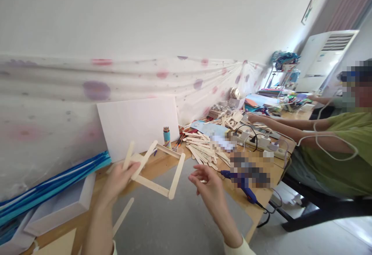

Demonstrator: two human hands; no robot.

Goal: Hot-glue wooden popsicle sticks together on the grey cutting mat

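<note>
My left hand (pixel 117 179) is closed on one corner of a square frame of glued craft sticks (pixel 162 169), holding it up above the grey mat (pixel 180 220). Extra sticks jut up from the held corner. To the right of the frame, my right hand (pixel 207 183) hovers with its fingers loosely curled and apart, holding nothing. A single loose craft stick (pixel 123 215) lies on the mat below my left wrist.
A pile of craft sticks (pixel 203 150) and a blue glue gun (pixel 241 185) lie right of the mat. A white board (pixel 139 125) and pencil tube (pixel 166 136) stand by the wall. A white box (pixel 61 208) sits left. Another person in green (pixel 334 154) sits at the right.
</note>
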